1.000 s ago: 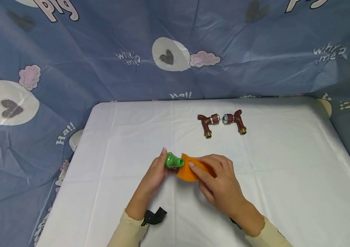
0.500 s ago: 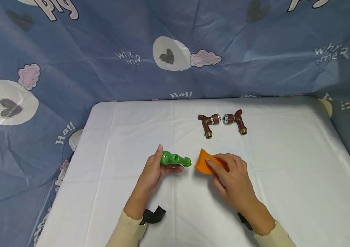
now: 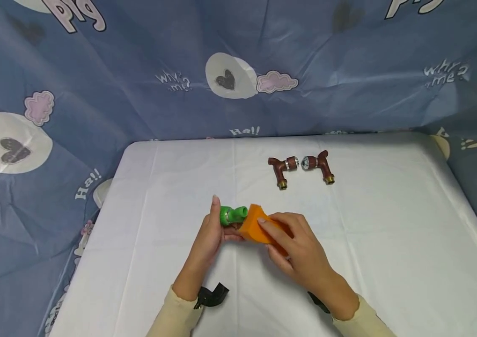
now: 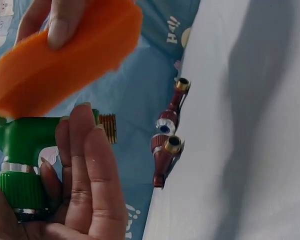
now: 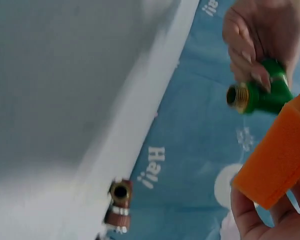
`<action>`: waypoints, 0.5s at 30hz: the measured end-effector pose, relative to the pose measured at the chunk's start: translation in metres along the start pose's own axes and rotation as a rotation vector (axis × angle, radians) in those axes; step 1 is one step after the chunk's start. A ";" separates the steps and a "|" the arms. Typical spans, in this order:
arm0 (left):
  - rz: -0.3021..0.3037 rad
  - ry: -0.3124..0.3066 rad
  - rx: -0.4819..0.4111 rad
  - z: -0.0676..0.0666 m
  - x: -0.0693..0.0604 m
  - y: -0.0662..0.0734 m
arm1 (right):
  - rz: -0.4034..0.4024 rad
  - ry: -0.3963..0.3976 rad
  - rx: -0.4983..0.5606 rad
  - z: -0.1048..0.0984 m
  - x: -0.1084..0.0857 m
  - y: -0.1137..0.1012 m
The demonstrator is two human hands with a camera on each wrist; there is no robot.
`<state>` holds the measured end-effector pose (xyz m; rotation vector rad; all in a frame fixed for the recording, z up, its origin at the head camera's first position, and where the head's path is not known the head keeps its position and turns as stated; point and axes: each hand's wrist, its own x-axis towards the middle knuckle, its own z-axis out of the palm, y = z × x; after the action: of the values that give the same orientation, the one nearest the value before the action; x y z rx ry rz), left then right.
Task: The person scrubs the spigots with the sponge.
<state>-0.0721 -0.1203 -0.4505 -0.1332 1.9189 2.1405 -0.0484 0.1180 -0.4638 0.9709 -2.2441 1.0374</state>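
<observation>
My left hand (image 3: 209,236) grips a green tap (image 3: 231,215) by its ribbed knob, thumb pointing up. A brass threaded end shows on this tap (image 4: 27,135) in the left wrist view, past the fingers. My right hand (image 3: 305,250) pinches an orange sponge (image 3: 255,225) between thumb and fingers. The sponge is right beside the tap's spout, and in the left wrist view it overlaps part of the green body; whether they touch, I cannot tell. From the right wrist, the sponge (image 5: 277,155) looks like a thick block in front of the tap (image 5: 272,100).
Two brown taps with brass threaded ends lie at the back of the white-covered table (image 3: 390,224): a left one (image 3: 281,171) and a right one (image 3: 321,167), knobs facing each other. A blue printed cloth (image 3: 158,107) hangs behind the table.
The sponge moved right, away from the tap, half a second ago; now it is back left, close against it. The tap has turned in my left hand, its spout pointing differently.
</observation>
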 end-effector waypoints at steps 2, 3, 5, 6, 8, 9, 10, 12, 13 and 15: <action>-0.020 0.003 0.022 0.001 -0.002 -0.001 | -0.001 -0.011 -0.003 0.004 -0.001 -0.001; -0.028 -0.006 0.036 0.001 -0.002 -0.002 | 0.003 -0.016 -0.005 0.005 -0.002 -0.001; -0.029 -0.042 0.059 -0.001 -0.004 -0.001 | 0.024 -0.026 -0.005 0.005 -0.003 0.000; -0.025 -0.065 0.073 -0.002 -0.004 -0.001 | 0.034 -0.027 -0.005 0.004 -0.004 0.001; -0.011 -0.121 0.094 -0.004 -0.005 0.001 | 0.050 -0.031 -0.003 0.002 -0.004 0.003; -0.006 -0.144 0.101 -0.005 -0.005 0.002 | 0.057 -0.036 -0.006 0.001 -0.004 0.003; 0.000 -0.155 0.104 -0.006 -0.005 0.002 | 0.059 -0.039 -0.010 0.000 -0.005 0.004; 0.001 -0.142 0.099 -0.006 -0.004 0.004 | 0.055 -0.046 -0.032 0.000 -0.006 0.006; -0.001 -0.122 0.094 -0.006 -0.003 0.005 | 0.053 -0.055 -0.045 0.001 -0.008 0.006; -0.013 -0.073 0.079 -0.006 -0.002 0.007 | 0.050 -0.075 -0.075 0.002 -0.012 0.007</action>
<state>-0.0724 -0.1270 -0.4440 -0.0508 1.9521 2.0288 -0.0467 0.1239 -0.4762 0.9410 -2.3617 0.9457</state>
